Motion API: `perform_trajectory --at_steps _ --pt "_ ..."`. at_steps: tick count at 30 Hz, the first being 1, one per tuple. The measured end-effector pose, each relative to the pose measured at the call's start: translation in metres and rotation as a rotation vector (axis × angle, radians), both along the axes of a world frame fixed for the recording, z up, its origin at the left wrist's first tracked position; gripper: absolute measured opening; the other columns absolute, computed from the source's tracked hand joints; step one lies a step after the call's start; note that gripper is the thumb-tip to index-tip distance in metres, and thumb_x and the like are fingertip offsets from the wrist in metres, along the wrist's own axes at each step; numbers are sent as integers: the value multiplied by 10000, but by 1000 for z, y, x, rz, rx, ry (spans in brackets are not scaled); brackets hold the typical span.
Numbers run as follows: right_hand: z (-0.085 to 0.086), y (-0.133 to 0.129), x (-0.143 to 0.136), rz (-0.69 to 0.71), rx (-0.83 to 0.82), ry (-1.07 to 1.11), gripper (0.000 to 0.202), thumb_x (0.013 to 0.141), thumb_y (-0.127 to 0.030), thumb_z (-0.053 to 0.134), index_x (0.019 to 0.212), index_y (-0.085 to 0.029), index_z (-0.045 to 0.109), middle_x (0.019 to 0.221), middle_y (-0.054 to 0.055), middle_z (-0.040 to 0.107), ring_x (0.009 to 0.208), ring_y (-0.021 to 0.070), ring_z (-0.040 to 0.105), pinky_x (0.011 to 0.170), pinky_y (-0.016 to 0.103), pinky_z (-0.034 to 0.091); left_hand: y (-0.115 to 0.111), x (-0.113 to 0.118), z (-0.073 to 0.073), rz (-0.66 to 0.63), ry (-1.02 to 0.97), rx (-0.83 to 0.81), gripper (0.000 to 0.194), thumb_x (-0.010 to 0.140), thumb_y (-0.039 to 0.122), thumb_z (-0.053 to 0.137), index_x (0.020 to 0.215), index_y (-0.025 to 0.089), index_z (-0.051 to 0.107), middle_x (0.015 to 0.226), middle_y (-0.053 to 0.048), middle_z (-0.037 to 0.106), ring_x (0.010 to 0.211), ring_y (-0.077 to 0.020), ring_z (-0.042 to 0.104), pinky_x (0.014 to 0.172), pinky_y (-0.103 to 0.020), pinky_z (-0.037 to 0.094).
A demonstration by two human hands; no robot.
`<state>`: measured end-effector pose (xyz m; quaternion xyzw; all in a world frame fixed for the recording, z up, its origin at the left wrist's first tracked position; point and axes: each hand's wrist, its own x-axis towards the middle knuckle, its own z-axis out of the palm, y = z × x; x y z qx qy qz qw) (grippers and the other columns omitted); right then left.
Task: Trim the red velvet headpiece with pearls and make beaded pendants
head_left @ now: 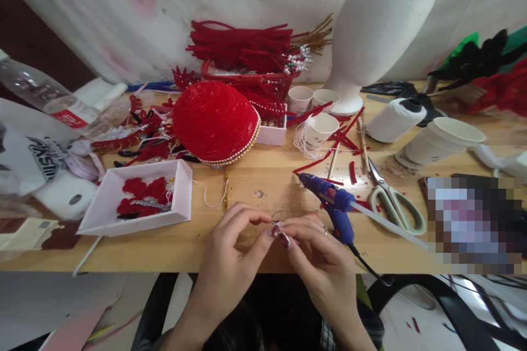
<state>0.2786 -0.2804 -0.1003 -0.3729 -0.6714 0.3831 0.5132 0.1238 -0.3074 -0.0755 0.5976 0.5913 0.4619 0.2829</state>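
My left hand (234, 255) and my right hand (323, 258) meet over the table's front edge, fingertips pinched together. Between them is a small, thin curved wire (278, 213); its far end loops up above the fingertips, and the rest is hidden. Just beyond my right hand lies a blue glue gun (335, 205) with a pale glue stick in its back. To the left of my left hand stands a white box (181, 203) holding red fuzzy pieces. Behind the hands sits a red thread-covered cap (214, 120) with a beaded rim.
Green-handled scissors (397, 208), a blurred-out device (473, 225) and paper cups (442, 140) are on the right. A white foam head (382, 27) rises behind a thread spool (395, 119). Red stems (242, 41) fill a basket at the back. A plastic bottle (45, 93) leans at left.
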Motion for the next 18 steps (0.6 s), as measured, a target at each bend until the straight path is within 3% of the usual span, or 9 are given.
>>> perform_trajectory --at_steps 4,11,18 --pt "0 0 0 0 -8 8 202 886 -71 618 922 -240 722 936 25 755 847 199 689 778 344 504 0 4 2 46 64 74 113 906 148 604 816 215 616 855 7 657 862 -140 641 781 -256 500" --pt "-1 -1 3 14 -11 16 223 894 -71 620 952 -259 726 995 21 754 884 191 685 813 343 490 1 5 -3 -62 -189 -119 140 973 264 531 879 222 624 930 -10 650 932 -150 639 841 -273 510" --pt "-1 1 4 14 -15 19 203 881 -76 629 930 -248 724 949 20 757 869 205 696 804 352 506 3 8 -2 -64 -241 -155 193 975 294 498 856 211 625 973 -51 648 983 -184 636 840 -288 528"
